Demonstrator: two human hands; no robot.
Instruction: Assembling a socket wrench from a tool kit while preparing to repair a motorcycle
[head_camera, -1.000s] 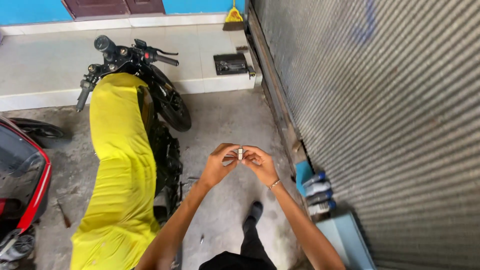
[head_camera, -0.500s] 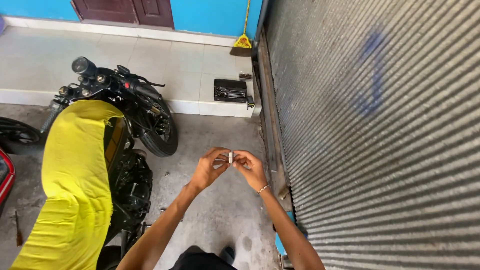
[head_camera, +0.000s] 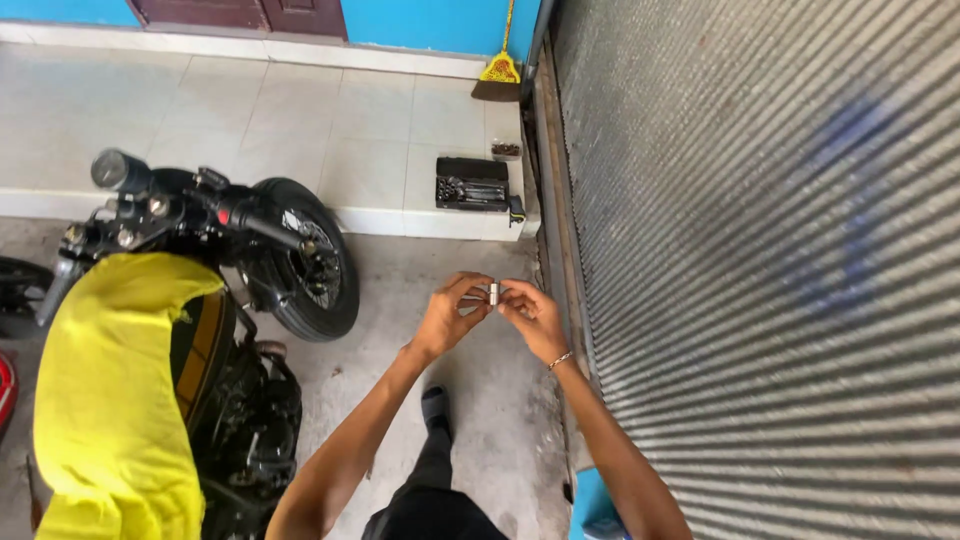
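Head view: both hands, L & R, still pinch small metal cylinder; view has shifted, open socket case now at step edge.

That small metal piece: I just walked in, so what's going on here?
A person standing on the concrete floor holds a small silver cylinder between the fingertips of the left hand and right hand. A motorcycle under a yellow cover stands to their left, an open tool case lies ahead.
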